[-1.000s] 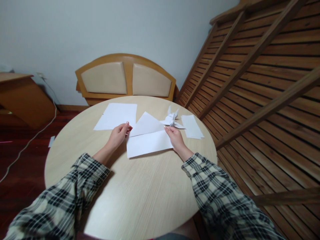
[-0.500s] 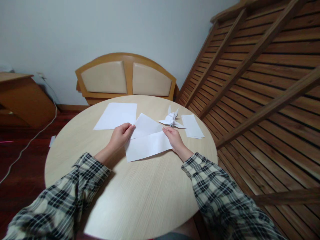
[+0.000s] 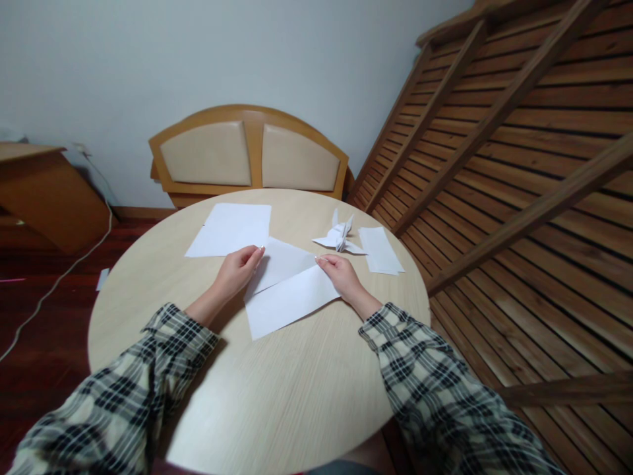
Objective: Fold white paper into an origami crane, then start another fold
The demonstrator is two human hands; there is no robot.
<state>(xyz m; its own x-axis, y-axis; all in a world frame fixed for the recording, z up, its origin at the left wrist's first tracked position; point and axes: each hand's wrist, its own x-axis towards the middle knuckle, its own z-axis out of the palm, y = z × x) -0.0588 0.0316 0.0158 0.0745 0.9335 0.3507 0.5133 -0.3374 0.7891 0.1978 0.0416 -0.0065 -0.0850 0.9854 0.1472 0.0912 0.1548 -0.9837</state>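
A white sheet of paper [image 3: 291,302], folded with a slanting flap [image 3: 283,260] on its upper part, lies low over the table between my hands. My right hand [image 3: 341,276] pinches its upper right edge between thumb and fingers. At the left edge, my left hand [image 3: 240,269] is closed, thumb against the fingers and touching the paper; its fingertips partly hide the grip. Just beyond my right hand stands a white origami crane [image 3: 339,235] with pointed wings.
Flat white paper [image 3: 232,227] lies at the back left of the round wooden table [image 3: 297,396]. Narrow paper strips [image 3: 380,251] rest at the right. A headboard [image 3: 254,148] stands behind, a slatted wooden frame [image 3: 519,198] leans at right, and a cable [image 3: 64,277] crosses the floor.
The folded paper has tilted, its left side coming down towards me and its top corner shifting left. My right hand has moved slightly left; the left hand has barely moved.
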